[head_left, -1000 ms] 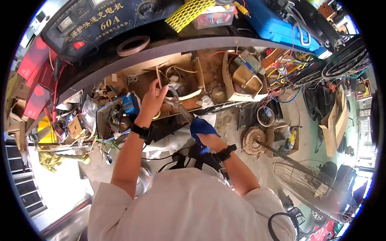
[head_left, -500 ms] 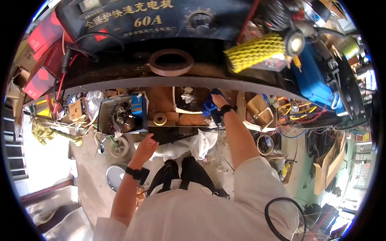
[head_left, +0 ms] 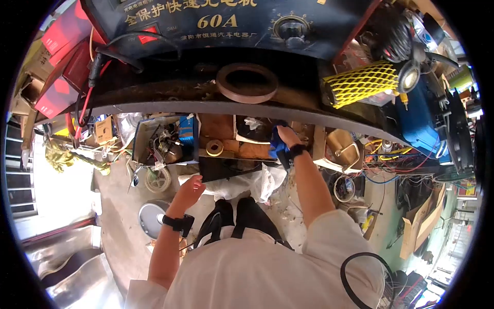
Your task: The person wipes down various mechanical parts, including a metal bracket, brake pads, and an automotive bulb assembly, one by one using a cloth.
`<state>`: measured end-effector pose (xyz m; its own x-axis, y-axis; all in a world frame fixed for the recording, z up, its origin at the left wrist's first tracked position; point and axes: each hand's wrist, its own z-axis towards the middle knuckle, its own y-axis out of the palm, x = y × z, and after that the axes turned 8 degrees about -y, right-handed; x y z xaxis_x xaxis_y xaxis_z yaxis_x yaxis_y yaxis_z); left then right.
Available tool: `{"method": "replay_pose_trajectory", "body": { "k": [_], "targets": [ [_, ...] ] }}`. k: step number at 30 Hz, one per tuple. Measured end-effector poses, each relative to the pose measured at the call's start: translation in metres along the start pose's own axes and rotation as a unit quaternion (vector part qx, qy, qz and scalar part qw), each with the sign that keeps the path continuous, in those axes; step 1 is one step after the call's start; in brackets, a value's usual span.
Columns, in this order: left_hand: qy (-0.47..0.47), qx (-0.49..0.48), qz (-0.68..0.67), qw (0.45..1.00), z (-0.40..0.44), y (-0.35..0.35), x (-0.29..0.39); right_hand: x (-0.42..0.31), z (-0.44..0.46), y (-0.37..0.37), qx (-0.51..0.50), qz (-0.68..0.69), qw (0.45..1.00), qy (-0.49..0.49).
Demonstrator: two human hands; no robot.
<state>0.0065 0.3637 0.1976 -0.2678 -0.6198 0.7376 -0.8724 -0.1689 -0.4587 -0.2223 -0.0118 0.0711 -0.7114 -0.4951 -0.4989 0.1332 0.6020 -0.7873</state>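
Head view: right hand (head_left: 289,136) gripping blue cloth (head_left: 278,149), left hand (head_left: 191,189) free.
Right grip bunched around cloth, at the right side of the small open box (head_left: 250,139) on the lower shelf (head_left: 213,127); contact with box unclear. Left grip released, fingers loosely curled, below tape roll (head_left: 214,148), near carton of cables (head_left: 165,145). Brown ring (head_left: 249,97) lies on the surface (head_left: 170,97) above.
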Motion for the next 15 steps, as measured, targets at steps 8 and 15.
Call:
{"method": "replay_pose_trajectory", "body": {
  "k": [8,15],
  "targets": [
    [0.058,-0.065,0.03,0.996,0.031,0.017,0.053,-0.031,-0.188,-0.044,0.235,0.775,0.574,0.119],
    [0.151,-0.182,0.093,0.967,0.057,0.08,0.11,-0.064,-0.352,-0.119,0.253,0.633,0.631,-0.371]
  ]
}}
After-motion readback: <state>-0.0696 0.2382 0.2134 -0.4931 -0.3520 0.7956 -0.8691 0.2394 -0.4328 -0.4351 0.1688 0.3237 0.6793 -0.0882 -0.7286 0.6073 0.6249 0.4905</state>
